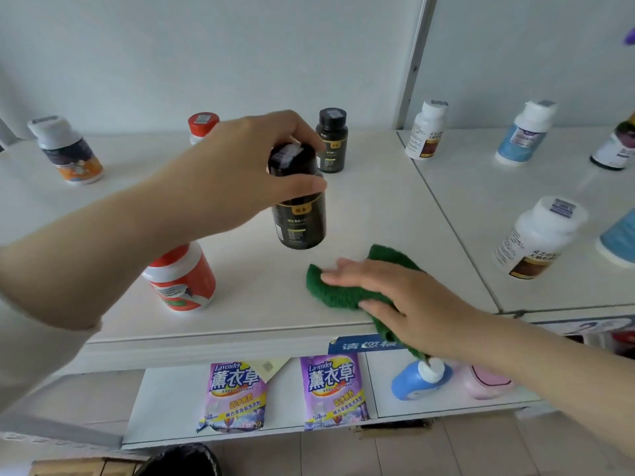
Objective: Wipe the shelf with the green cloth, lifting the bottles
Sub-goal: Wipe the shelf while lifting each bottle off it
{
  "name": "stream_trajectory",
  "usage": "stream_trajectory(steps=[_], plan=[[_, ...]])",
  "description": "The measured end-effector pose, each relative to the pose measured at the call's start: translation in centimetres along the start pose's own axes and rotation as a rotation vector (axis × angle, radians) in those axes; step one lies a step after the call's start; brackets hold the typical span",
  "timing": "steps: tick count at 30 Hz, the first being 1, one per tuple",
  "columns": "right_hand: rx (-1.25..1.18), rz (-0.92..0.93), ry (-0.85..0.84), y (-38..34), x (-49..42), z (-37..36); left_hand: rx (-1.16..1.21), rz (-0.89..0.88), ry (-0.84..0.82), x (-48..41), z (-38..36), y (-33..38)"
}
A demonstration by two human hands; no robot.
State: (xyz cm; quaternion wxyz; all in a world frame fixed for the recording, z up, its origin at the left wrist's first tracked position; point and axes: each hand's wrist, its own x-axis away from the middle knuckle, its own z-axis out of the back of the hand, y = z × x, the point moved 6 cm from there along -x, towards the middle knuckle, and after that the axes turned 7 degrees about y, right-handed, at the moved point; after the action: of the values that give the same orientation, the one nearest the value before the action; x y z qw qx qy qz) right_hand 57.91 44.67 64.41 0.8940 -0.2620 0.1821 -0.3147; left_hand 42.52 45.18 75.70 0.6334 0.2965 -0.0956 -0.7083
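Note:
My left hand (240, 166) grips a black bottle (298, 214) by its cap and holds it up above the white shelf (378, 207). My right hand (405, 297) lies flat on the green cloth (340, 290), pressing it onto the shelf near the front edge, just right of and below the lifted bottle. Part of the cloth hangs over the shelf's front edge. A second black bottle (331, 140) stands upright further back.
An orange-and-white bottle (180, 280) stands front left, another (202, 127) at the back, and a grey-capped one (67, 149) far left. White bottles (426, 130) (539, 235) and blue ones (524, 134) stand on the right shelf section. Lavender packets (237, 396) lie on the lower shelf.

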Motion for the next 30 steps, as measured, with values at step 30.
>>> stream_trajectory(steps=[30], plan=[[0.227,-0.553,0.534,16.0,-18.2,8.5,-0.196,0.003,-0.040,-14.3,-5.2,-2.3]])
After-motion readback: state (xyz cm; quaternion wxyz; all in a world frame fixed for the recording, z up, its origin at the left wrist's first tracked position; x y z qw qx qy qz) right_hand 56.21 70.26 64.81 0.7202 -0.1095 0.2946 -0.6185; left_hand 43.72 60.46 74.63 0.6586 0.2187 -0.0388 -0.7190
